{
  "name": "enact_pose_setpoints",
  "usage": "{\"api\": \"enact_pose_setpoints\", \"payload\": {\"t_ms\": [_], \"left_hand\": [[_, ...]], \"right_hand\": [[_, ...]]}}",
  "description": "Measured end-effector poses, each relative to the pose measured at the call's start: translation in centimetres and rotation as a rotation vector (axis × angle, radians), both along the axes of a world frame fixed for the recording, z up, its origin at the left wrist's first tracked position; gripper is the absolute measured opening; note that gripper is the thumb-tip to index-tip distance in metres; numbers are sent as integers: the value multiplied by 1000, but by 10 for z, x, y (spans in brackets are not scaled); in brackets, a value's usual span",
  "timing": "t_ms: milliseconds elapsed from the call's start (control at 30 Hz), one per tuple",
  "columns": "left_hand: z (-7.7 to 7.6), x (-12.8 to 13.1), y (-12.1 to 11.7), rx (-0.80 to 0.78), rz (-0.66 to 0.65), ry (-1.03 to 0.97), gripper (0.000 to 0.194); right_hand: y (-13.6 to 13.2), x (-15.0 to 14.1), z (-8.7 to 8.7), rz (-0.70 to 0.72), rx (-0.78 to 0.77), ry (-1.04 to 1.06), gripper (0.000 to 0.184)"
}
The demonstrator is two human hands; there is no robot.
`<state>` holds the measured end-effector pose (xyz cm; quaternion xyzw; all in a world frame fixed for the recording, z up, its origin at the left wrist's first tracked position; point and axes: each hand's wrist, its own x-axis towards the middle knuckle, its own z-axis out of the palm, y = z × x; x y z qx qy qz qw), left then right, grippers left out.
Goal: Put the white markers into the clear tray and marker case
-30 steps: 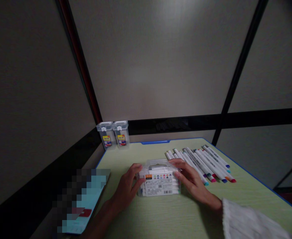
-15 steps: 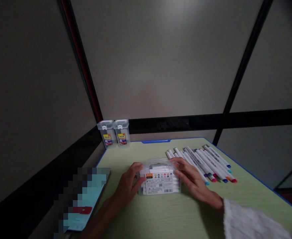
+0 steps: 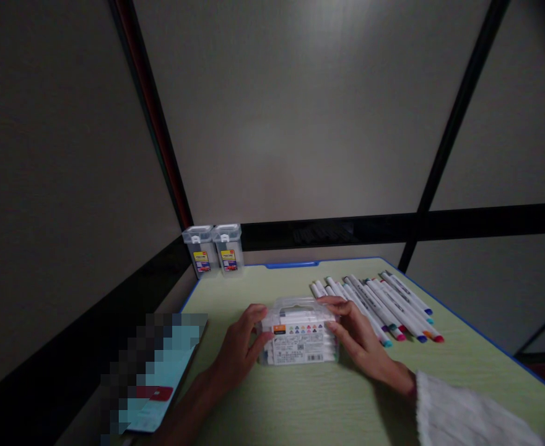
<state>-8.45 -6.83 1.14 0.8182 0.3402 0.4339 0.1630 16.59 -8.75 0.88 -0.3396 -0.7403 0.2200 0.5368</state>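
Observation:
A clear plastic marker case [image 3: 300, 344] with a handle cutout on top rests on the green table [image 3: 272, 402]. White markers lie inside it, behind a label with rows of coloured dots. My left hand [image 3: 241, 344] grips the case's left side, thumb on the front face and fingers around the upper corner. On the other side, my right hand [image 3: 358, 341] grips the upper right corner, thumb on the front and fingers over the top edge. Just beyond my right hand, several white markers [image 3: 388, 303] with coloured ends lie loose on the table.
Two lidded clear plastic boxes [image 3: 228, 254] with yellow labels stand at the back left corner. A light-blue flat item [image 3: 170, 365], partly pixelated, lies along the left edge. Blue trim edges the table, with a blue handle [image 3: 292, 265] at the back. Panelled walls rise behind and to the left.
Nearly nothing differs. Both hands keep their hold on the marker case, and the fingers of my right hand have shifted slightly on its corner.

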Motion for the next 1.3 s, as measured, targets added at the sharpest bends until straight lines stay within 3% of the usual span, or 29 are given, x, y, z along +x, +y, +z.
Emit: {"api": "enact_pose_setpoints", "payload": {"t_ms": [167,533,1300], "left_hand": [[-1,1,0,-19,12,-15,27],[1,1,-2,-61,14,-7,27],[2,0,2,26,56,76,30]], "right_hand": [[1,-3,-3,4,1,80,11],[0,2,-7,-151,-90,-101,27],[0,-1,-3,-132,-76,-207,34]]}}
